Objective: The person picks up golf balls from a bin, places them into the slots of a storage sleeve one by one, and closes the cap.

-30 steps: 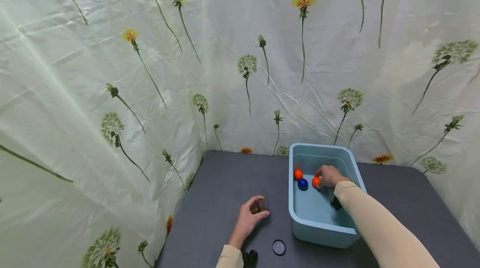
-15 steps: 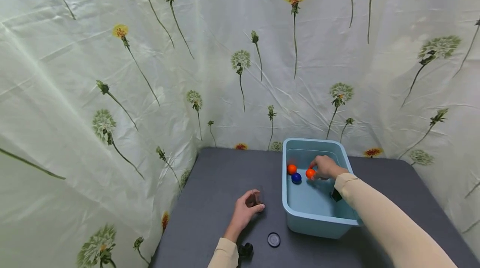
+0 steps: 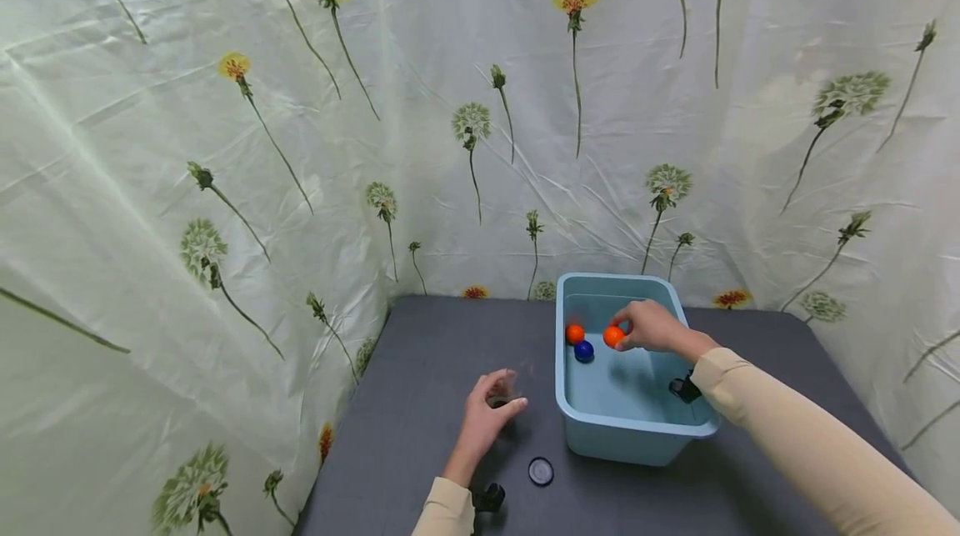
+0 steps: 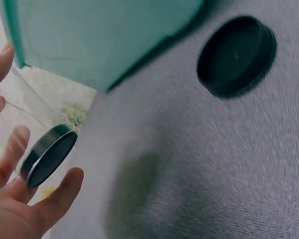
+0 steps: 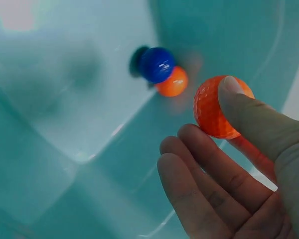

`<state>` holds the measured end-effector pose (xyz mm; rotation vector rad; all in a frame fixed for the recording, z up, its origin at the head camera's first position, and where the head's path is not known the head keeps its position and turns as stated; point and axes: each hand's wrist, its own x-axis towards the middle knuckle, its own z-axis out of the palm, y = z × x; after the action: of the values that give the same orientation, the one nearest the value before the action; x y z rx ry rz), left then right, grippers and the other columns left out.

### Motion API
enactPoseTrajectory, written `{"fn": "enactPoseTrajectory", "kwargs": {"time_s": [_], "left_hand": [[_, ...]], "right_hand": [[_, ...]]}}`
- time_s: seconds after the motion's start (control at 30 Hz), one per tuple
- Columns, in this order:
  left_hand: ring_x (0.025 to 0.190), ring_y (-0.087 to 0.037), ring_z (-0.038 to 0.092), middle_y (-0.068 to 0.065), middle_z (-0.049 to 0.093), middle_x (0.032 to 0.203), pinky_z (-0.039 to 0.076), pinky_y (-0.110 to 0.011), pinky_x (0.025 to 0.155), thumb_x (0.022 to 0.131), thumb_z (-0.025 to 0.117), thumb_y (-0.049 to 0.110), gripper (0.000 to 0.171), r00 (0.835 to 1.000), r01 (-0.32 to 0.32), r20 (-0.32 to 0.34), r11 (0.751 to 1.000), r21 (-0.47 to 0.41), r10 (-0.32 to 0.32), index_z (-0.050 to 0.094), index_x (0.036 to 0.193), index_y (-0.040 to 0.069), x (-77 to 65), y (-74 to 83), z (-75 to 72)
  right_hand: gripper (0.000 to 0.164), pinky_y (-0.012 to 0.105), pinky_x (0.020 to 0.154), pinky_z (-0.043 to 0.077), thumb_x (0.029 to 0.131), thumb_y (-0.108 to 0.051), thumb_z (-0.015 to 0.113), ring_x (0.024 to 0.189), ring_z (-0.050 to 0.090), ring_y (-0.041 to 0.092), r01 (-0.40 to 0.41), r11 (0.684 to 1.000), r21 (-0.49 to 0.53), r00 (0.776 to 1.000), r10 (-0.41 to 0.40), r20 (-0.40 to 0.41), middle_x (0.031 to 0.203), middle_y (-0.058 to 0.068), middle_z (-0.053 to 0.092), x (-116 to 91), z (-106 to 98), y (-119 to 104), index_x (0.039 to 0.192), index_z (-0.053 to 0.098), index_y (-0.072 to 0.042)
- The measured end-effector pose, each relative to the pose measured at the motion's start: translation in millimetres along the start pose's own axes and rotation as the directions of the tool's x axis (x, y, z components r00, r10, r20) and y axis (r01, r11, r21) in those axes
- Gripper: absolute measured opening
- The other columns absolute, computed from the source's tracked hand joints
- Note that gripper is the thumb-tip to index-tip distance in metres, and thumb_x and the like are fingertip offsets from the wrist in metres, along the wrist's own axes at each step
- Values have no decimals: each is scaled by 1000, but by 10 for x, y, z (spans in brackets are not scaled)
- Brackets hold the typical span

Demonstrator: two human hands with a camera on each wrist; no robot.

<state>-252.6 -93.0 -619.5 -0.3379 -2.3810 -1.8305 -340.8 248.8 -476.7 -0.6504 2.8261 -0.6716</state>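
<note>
Orange golf ball (image 5: 208, 110): pinched between thumb and fingers of my right hand (image 3: 649, 326), above the floor of the light-blue bin (image 3: 622, 443). Blue ball (image 3: 583, 352) and second orange ball (image 3: 575, 333): on that floor, just beside each other. My left hand (image 3: 482, 419): curved around a clear, dark-ended container (image 4: 51, 157). Round black lid (image 3: 541, 471): on the grey table (image 3: 435, 361) nearby

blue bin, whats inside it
A blue ball and an orange ball lie close together by the left wall of the bin; the right hand holds a second orange ball above its floor. In the head view, hand and sleeve hide part of its right side.
</note>
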Motion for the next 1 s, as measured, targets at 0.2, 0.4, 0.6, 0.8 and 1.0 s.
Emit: {"fn": "enactPoseTrajectory", "kwargs": {"time_s": [0.2,0.4,0.6,0.8,1.0], "left_hand": [[98,-20,61,-4,57,104,47,-49,91,82,85,29,48,1000,-13,-27,999,-38,12,68,127,27,-26,174,-24],[95,-19,62,-9,56,107,47,-41,89,84,84,27,50,999,-19,-26,999,-35,18,68,130,22,-80,380,-39],[94,-23,55,-3,54,105,46,-34,82,84,83,35,55,1000,-30,-3,1000,-3,30,65,135,26,-133,578,-42],[95,-30,54,-6,55,105,47,-33,81,83,84,32,55,998,-68,-1,998,-12,68,64,134,27,-171,683,-44],[93,-24,54,-3,56,103,48,-33,79,81,86,29,47,996,-87,-17,996,11,87,67,124,30,-205,752,-36]], "right_hand": [[35,36,70,53,80,-18,86,78,60,17,-9,1000,10,1000,9,-22,92,2,72,-110,-74,-174,110,76,-3],[28,33,66,52,83,-22,84,77,62,16,8,994,107,998,-1,-58,92,-1,71,-285,-114,-444,106,76,-8],[37,31,64,54,83,-21,84,77,65,14,65,976,209,995,-48,-87,99,-1,72,-444,-86,-770,117,74,-8],[41,32,64,55,83,-22,84,80,66,14,86,957,278,993,-61,-98,103,0,70,-548,-7,-961,120,72,-10],[37,31,65,55,83,-24,84,85,66,14,140,950,279,986,-108,-126,105,-4,69,-602,73,-1068,117,73,-16]]}}
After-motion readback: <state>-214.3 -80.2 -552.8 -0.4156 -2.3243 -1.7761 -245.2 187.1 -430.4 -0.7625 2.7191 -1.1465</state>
